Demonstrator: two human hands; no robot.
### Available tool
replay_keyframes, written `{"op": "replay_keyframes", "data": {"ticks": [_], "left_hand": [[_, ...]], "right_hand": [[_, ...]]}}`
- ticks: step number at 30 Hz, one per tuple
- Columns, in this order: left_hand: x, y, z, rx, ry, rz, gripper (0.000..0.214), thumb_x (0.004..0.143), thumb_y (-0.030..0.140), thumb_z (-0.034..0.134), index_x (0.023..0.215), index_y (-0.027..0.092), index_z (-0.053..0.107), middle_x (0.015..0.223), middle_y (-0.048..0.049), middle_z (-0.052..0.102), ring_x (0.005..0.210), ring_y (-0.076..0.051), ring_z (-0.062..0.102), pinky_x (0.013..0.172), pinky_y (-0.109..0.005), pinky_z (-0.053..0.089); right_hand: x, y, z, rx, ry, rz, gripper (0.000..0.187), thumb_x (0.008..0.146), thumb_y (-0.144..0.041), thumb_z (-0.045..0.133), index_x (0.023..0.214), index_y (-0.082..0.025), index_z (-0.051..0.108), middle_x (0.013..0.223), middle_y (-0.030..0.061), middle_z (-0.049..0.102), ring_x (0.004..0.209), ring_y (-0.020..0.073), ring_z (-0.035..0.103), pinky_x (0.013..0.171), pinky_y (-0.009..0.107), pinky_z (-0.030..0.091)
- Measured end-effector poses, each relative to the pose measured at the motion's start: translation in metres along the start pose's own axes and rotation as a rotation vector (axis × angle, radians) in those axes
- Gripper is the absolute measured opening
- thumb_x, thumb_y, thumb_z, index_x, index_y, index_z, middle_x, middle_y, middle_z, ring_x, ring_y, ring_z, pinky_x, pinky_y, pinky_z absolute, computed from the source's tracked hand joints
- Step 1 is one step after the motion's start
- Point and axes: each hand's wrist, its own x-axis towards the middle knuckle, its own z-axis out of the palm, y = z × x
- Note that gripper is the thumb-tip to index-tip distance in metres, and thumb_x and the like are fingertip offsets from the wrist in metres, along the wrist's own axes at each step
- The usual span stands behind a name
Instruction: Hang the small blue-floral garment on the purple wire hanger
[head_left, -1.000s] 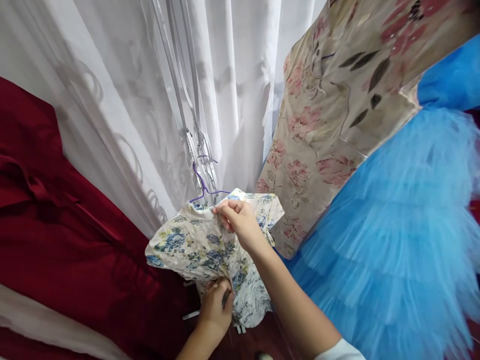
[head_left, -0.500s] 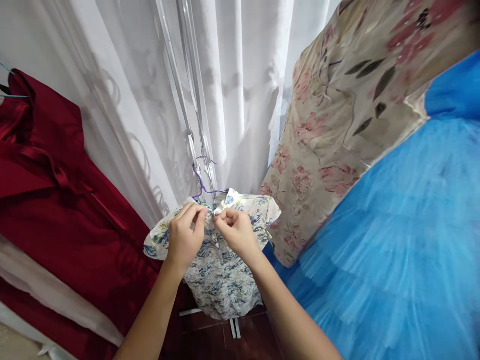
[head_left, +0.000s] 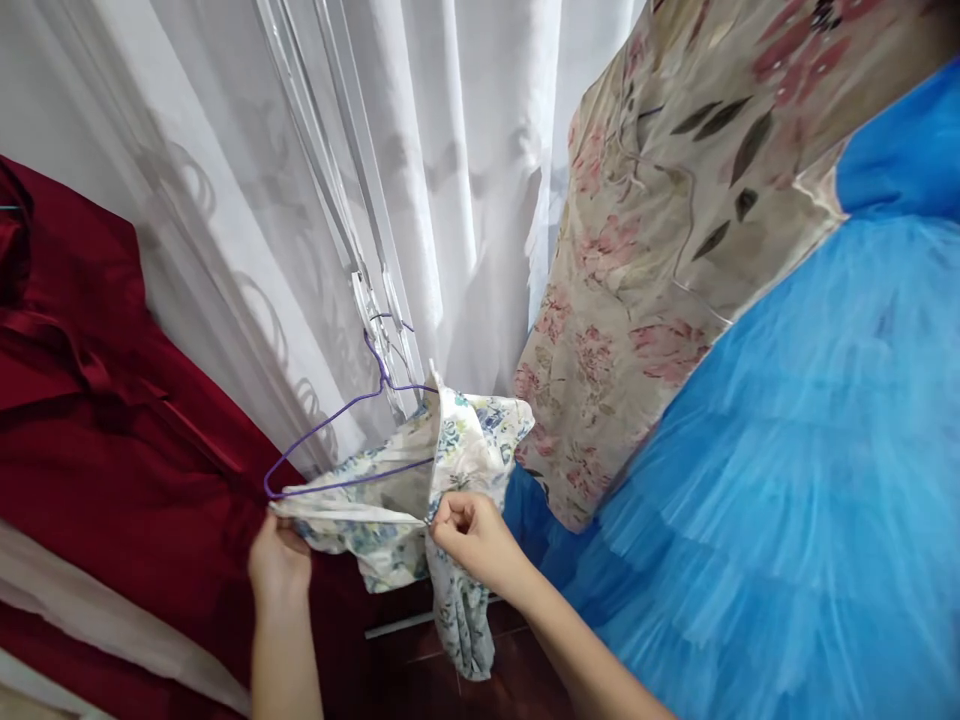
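Observation:
A small white shirt (head_left: 471,440) with blue and yellow flowers hangs by its right side on a purple wire hanger (head_left: 322,425). The hanger's left arm is bare, and the shirt's left half sags below it. My left hand (head_left: 280,552) is closed on the shirt's edge near the hanger's left tip. Lower down at the middle, my right hand (head_left: 469,530) pinches the front edge of the shirt. The hanger's hook is up against a white metal stand (head_left: 375,270).
White curtains (head_left: 480,150) fall behind the stand. A dark red dress (head_left: 150,450) hangs on the left. On the right are a beige dress with pink flowers (head_left: 600,280) and a blue tulle dress (head_left: 810,450). Dark tiled floor (head_left: 517,680) shows below.
My left hand has moved left and down, pulling the shirt's left side off the hanger arm. My right hand has moved lower, and the shirt front is now spread open.

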Motion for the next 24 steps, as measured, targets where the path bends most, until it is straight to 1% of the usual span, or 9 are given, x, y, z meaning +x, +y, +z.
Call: {"op": "replay_keyframes", "data": {"ticks": [4, 7, 10, 11, 13, 16, 19, 22, 24], "left_hand": [[-0.04, -0.056, -0.011, 0.051, -0.136, -0.177, 0.016, 0.078, 0.022, 0.056, 0.065, 0.016, 0.051, 0.066, -0.0029, 0.059, 0.06, -0.016, 0.057, 0.064, -0.027, 0.046], [-0.076, -0.073, -0.003, 0.075, -0.47, -0.292, 0.026, 0.075, 0.032, 0.068, 0.066, 0.016, 0.05, 0.069, -0.0015, 0.058, 0.063, -0.015, 0.056, 0.062, -0.026, 0.044], [-0.105, -0.075, 0.014, 0.23, -0.753, -0.168, 0.03, 0.081, 0.042, 0.067, 0.072, 0.017, 0.054, 0.07, 0.0001, 0.052, 0.068, -0.014, 0.052, 0.063, -0.023, 0.042], [-0.113, -0.075, 0.02, 0.327, -0.827, -0.089, 0.031, 0.085, 0.044, 0.063, 0.074, 0.017, 0.056, 0.072, -0.0004, 0.052, 0.07, -0.014, 0.051, 0.065, -0.022, 0.042], [-0.124, -0.077, 0.029, 0.514, -0.948, 0.061, 0.032, 0.091, 0.046, 0.055, 0.077, 0.017, 0.057, 0.076, -0.0017, 0.053, 0.074, -0.015, 0.051, 0.07, -0.023, 0.042], [-0.13, -0.085, 0.031, 0.653, -1.072, 0.16, 0.025, 0.095, 0.043, 0.05, 0.097, 0.021, 0.06, 0.097, -0.0054, 0.059, 0.097, -0.019, 0.056, 0.09, -0.027, 0.042], [-0.125, -0.097, 0.02, 0.709, -1.252, -0.014, 0.043, 0.093, 0.045, 0.053, 0.131, 0.026, 0.051, 0.134, -0.0077, 0.053, 0.128, -0.024, 0.045, 0.11, -0.035, 0.031], [-0.114, -0.111, 0.001, 0.831, -1.388, -0.215, 0.055, 0.088, 0.052, 0.057, 0.133, 0.021, 0.054, 0.136, -0.0109, 0.055, 0.128, -0.028, 0.047, 0.11, -0.04, 0.033], [-0.107, -0.119, -0.011, 0.974, -1.373, -0.188, 0.056, 0.084, 0.055, 0.062, 0.126, 0.018, 0.062, 0.128, -0.0126, 0.06, 0.123, -0.031, 0.05, 0.108, -0.042, 0.035]], "right_hand": [[0.001, 0.033, -0.017, -0.098, 0.099, 0.066, 0.018, 0.071, -0.015, 0.051, 0.055, -0.02, 0.043, 0.046, -0.0077, 0.036, 0.043, 0.0078, 0.032, 0.045, 0.021, 0.024], [-0.005, 0.043, -0.027, -0.375, 0.067, 0.059, 0.005, 0.068, -0.015, 0.058, 0.064, -0.018, 0.056, 0.061, -0.0019, 0.055, 0.058, 0.0131, 0.05, 0.058, 0.024, 0.039], [-0.019, 0.041, -0.026, -0.507, -0.113, 0.015, 0.037, 0.061, -0.022, 0.075, 0.097, -0.018, 0.067, 0.103, 0.0069, 0.065, 0.093, 0.0228, 0.058, 0.082, 0.031, 0.044], [-0.024, 0.039, -0.024, -0.508, -0.14, 0.028, 0.044, 0.061, -0.027, 0.079, 0.102, -0.017, 0.066, 0.108, 0.008, 0.063, 0.097, 0.0241, 0.056, 0.085, 0.032, 0.044], [-0.03, 0.035, -0.021, -0.463, -0.12, 0.092, 0.035, 0.07, -0.04, 0.075, 0.092, -0.015, 0.065, 0.095, 0.0056, 0.062, 0.086, 0.0212, 0.054, 0.077, 0.03, 0.044], [-0.034, 0.029, -0.024, -0.263, -0.075, 0.116, 0.04, 0.09, -0.05, 0.054, 0.071, -0.014, 0.058, 0.067, -0.0016, 0.049, 0.064, 0.0129, 0.042, 0.061, 0.025, 0.038], [-0.041, 0.019, -0.038, -0.07, -0.101, 0.079, 0.045, 0.092, -0.053, 0.051, 0.071, -0.013, 0.057, 0.064, -0.0028, 0.044, 0.061, 0.0106, 0.036, 0.057, 0.023, 0.034], [-0.051, 0.007, -0.061, -0.04, -0.16, 0.11, 0.043, 0.089, -0.051, 0.058, 0.072, -0.012, 0.061, 0.063, -0.0019, 0.046, 0.059, 0.0103, 0.037, 0.054, 0.023, 0.032], [-0.054, -0.003, -0.081, -0.091, -0.146, 0.113, 0.039, 0.085, -0.047, 0.065, 0.069, -0.011, 0.063, 0.06, -0.0021, 0.045, 0.056, 0.0097, 0.036, 0.051, 0.023, 0.03]]}}
